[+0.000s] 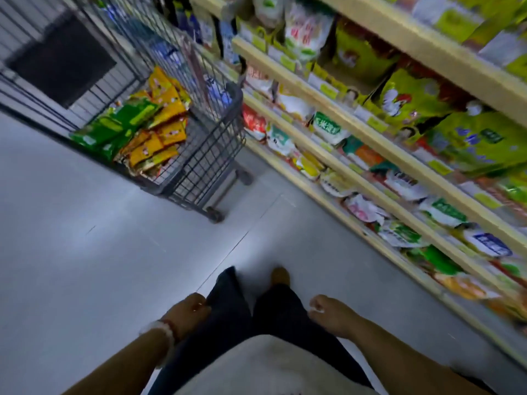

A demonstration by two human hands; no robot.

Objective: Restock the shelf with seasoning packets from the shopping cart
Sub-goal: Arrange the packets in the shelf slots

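Both hands hang empty at lower centre, left hand (pixel 189 310) and right hand (pixel 328 312) loosely curled; shopping cart (pixel 199 155) of seasoning packets (pixel 154 132) stands upper left beside shelf (pixel 356 178).

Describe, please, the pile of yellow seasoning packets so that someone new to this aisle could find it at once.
Start at the grey wire shopping cart standing on the pale floor to the left of the long shelf. Inside it lies a heap of packets; the yellow seasoning packets fill the side nearer the shelf. Their orange-yellow wrappers set them apart from the green packets beside them.

shelf packets (pixel 405 109) blurred, labels unreadable — forearms cropped
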